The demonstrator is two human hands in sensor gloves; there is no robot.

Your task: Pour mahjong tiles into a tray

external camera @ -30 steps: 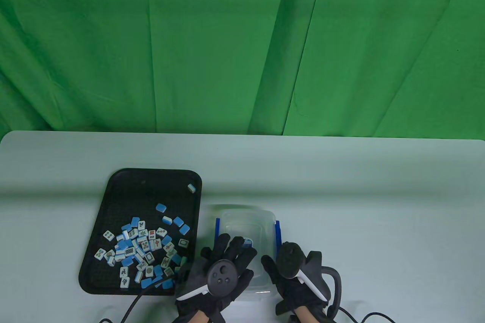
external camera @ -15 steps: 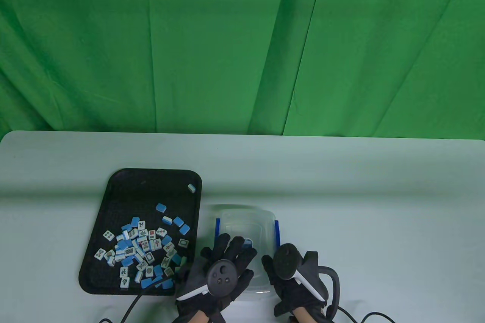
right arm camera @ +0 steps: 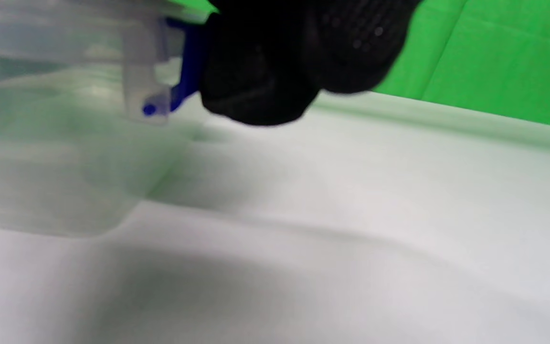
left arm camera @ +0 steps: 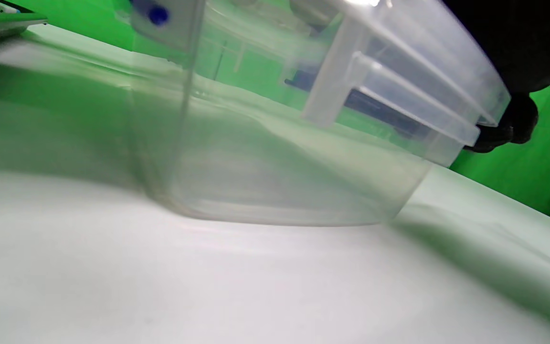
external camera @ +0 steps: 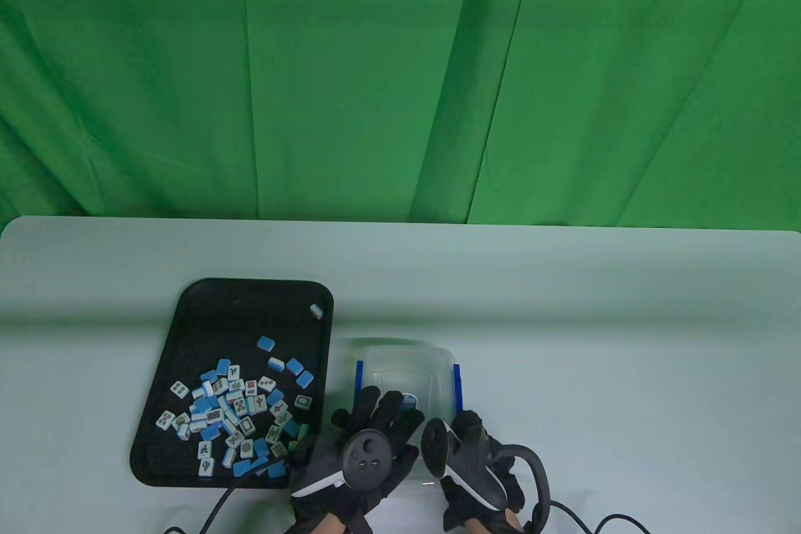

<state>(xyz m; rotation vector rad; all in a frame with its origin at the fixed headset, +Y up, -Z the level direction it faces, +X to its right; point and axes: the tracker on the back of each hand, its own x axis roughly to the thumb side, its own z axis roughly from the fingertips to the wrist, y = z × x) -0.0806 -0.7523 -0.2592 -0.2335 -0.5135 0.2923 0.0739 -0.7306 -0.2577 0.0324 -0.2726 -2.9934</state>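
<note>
A black tray at the left holds several blue-and-white mahjong tiles. A clear plastic container with blue latches stands right of it. One tile shows inside it. My left hand lies over the container's near-left part with its fingers spread and grips nothing. My right hand is at the container's near-right rim. Its fingers curl beside a blue latch. The left wrist view shows the container on the table with dark fingers at its rim.
The pale table stretches right of the container and behind it. A green cloth backdrop hangs behind the far edge. Black cables run off the near edge by both wrists.
My right hand has shifted left and turned, closing in on the container's near-right rim. The left hand, the tray and the tiles have not moved.
</note>
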